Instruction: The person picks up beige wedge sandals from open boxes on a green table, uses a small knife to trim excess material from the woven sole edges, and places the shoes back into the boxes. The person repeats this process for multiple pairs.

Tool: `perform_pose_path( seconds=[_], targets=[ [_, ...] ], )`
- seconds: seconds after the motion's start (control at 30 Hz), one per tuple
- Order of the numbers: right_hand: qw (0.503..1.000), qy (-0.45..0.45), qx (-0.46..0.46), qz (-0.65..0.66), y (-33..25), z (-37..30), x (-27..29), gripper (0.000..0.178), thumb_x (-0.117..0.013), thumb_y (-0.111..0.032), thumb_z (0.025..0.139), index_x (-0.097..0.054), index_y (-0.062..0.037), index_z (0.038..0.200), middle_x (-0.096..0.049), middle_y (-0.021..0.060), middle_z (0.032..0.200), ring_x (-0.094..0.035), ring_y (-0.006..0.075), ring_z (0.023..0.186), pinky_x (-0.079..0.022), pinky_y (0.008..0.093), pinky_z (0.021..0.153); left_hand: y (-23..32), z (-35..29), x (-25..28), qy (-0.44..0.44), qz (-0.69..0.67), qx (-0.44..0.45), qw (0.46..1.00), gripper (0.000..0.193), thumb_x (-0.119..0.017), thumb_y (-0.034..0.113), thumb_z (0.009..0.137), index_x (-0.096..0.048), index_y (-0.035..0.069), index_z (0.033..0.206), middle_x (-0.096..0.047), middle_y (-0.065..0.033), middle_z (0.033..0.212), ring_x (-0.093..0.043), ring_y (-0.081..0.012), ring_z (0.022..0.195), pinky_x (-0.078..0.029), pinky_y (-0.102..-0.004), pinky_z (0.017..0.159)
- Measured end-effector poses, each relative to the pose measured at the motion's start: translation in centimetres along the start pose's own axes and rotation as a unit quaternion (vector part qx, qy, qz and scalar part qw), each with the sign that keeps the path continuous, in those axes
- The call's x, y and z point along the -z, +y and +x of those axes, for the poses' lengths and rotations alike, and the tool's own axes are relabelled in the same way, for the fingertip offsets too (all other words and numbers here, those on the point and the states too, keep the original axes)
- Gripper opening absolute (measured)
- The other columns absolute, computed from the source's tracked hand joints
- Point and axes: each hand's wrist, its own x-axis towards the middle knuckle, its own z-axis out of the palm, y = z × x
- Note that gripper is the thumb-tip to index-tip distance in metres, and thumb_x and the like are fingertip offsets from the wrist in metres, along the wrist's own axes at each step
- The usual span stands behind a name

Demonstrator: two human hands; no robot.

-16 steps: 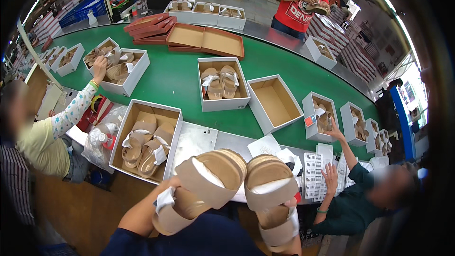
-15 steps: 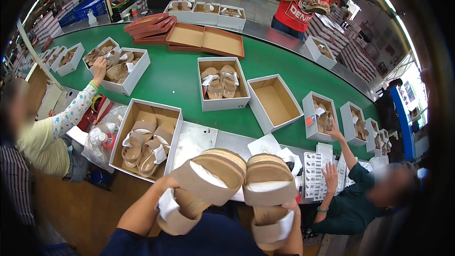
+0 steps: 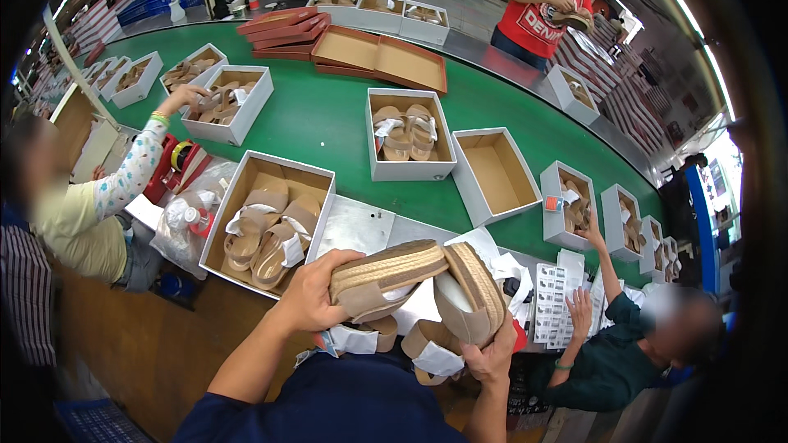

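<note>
At the near edge of the tabletop (image 3: 316, 107), the left grip (image 3: 316, 289) has one sandal (image 3: 384, 280) and the right grip (image 3: 491, 357) its mate (image 3: 478, 295), side by side. To the left, a near box (image 3: 289, 172) holds a second pair (image 3: 300, 220). Farther back, a middle box (image 3: 414, 171) contains a third pair (image 3: 423, 146), a side box (image 3: 497, 172) just to its right; stacked lids (image 3: 410, 61) lie behind them. At right, a co-worker's arm (image 3: 607, 271) extends to a right-hand box (image 3: 565, 231), label sheets (image 3: 548, 303) in front; at left, a second co-worker's arm (image 3: 139, 172) stretches toward a far-left box (image 3: 245, 121).
</note>
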Motion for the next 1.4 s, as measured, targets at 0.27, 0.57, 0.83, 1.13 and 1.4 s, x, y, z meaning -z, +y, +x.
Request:
perform_pose_path(
  seconds=[0.27,0.57,0.83,1.13,1.4],
  targets=[
    [0.994,-0.003,0.038,-0.102,0.2,0.3,-0.6,0.080,-0.079,-0.025,0.062,-0.051,0.0049,0.131,-0.063,0.0239,0.119,-0.065,0.0364,0.107,-0.051,0.0408,0.093,-0.2,0.0,-0.3,0.041,0.046,-0.010,0.998,0.060,-0.075,0.019,0.068,-0.055,0.005,0.123,-0.067,-0.0168,0.107,-0.068,-0.0335,0.097,-0.054,-0.0382,0.083],
    [0.997,0.036,0.000,-0.073,-0.3,0.1,-0.6,0.081,-0.078,-0.022,0.066,-0.046,0.0077,0.134,-0.061,0.0272,0.122,-0.063,0.0353,0.112,-0.048,0.0414,0.098,0.5,2.4,-1.2,-0.007,0.024,-0.023,0.999,0.063,-0.074,0.018,0.069,-0.053,0.004,0.127,-0.064,-0.0173,0.112,-0.066,-0.0332,0.100,-0.053,-0.0379,0.086],
    [0.811,0.024,-0.303,0.499,2.5,-1.7,-2.2,0.070,-0.057,-0.041,0.087,-0.043,0.0056,0.137,-0.058,0.0218,0.124,-0.061,0.0321,0.110,-0.049,0.0412,0.097,0.4,3.5,-4.2,-0.097,-0.546,0.427,0.714,0.065,-0.067,0.029,0.082,-0.045,-0.004,0.133,-0.062,-0.0200,0.114,-0.062,-0.0332,0.108,-0.048,-0.0385,0.098],
    [0.559,-0.084,-0.297,0.769,-1.8,0.7,-3.3,0.078,-0.041,-0.064,0.093,-0.048,0.0078,0.122,-0.055,0.0183,0.101,-0.047,0.0225,0.080,-0.040,0.0355,0.073,-1.2,1.9,-9.8,-0.257,-0.869,0.302,0.295,0.060,-0.056,0.053,0.090,-0.049,0.002,0.120,-0.048,-0.0103,0.102,-0.047,-0.0199,0.078,-0.041,-0.0331,0.072],
    [0.436,-0.131,-0.294,0.840,-1.1,0.0,-4.1,0.072,-0.047,-0.060,0.093,-0.045,0.0024,0.130,-0.052,0.0197,0.101,-0.046,0.0201,0.074,-0.038,0.0317,0.068,-2.2,2.3,-8.6,-0.318,-0.845,0.298,0.310,0.059,-0.049,0.056,0.092,-0.048,0.008,0.126,-0.048,-0.0109,0.100,-0.047,-0.0194,0.070,-0.040,-0.0324,0.067]
  ],
)
